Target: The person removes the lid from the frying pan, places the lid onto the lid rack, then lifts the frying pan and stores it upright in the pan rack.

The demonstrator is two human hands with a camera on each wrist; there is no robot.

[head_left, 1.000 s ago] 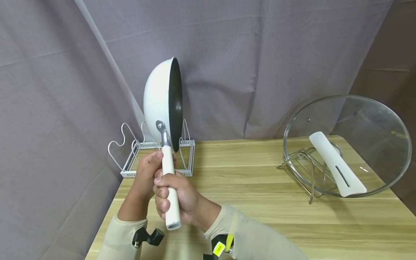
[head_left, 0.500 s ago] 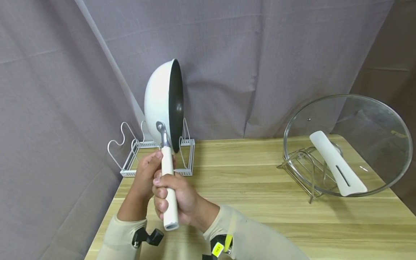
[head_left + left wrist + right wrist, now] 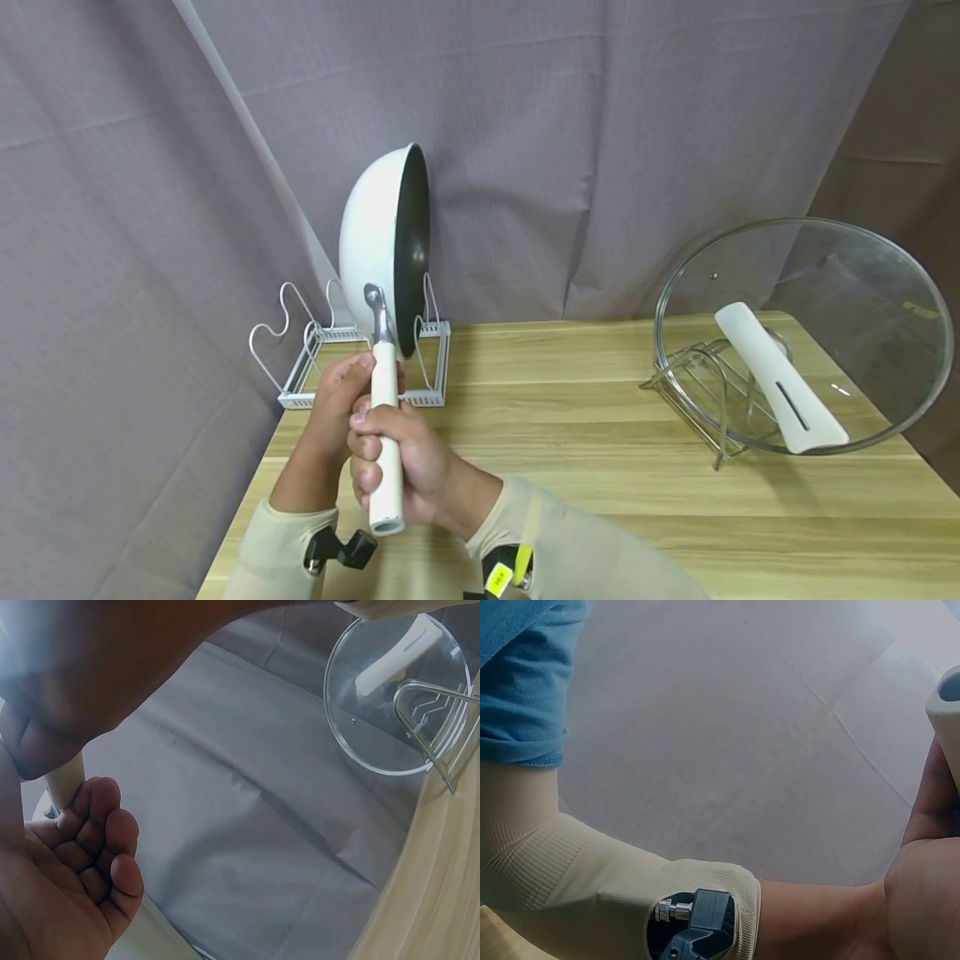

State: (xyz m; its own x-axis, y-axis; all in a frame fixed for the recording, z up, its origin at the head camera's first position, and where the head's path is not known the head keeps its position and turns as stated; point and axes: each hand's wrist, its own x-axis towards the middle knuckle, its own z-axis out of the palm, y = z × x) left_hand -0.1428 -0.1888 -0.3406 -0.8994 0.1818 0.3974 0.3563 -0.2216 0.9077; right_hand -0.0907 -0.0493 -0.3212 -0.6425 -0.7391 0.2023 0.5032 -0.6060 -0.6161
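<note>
A white wok (image 3: 367,225) with a dark inside stands on its edge over the white wire rack (image 3: 442,367) at the left of the table, its hollow side facing right. Its cream handle (image 3: 386,487) points back toward the person. My right hand (image 3: 412,454) grips the handle's rear half, thumb across the top. Farther up, near the metal joint, my left hand (image 3: 337,400) holds the handle, its thumb along the left side and its other fingers mostly hidden. In the left wrist view the fingers (image 3: 124,832) curl in beside the handle. The handle's hollow end (image 3: 946,694) shows in the right wrist view.
At the right, a large glass lid (image 3: 885,333) with a white grip leans upright in a metal wire stand (image 3: 686,408). A grey curtain (image 3: 510,167) hangs right behind the wooden table (image 3: 555,467) and along its left side.
The wok's bowl has shifted slightly right and down toward the rack, while the handle's end and my right hand have swung a little left. My left hand has hardly moved.
</note>
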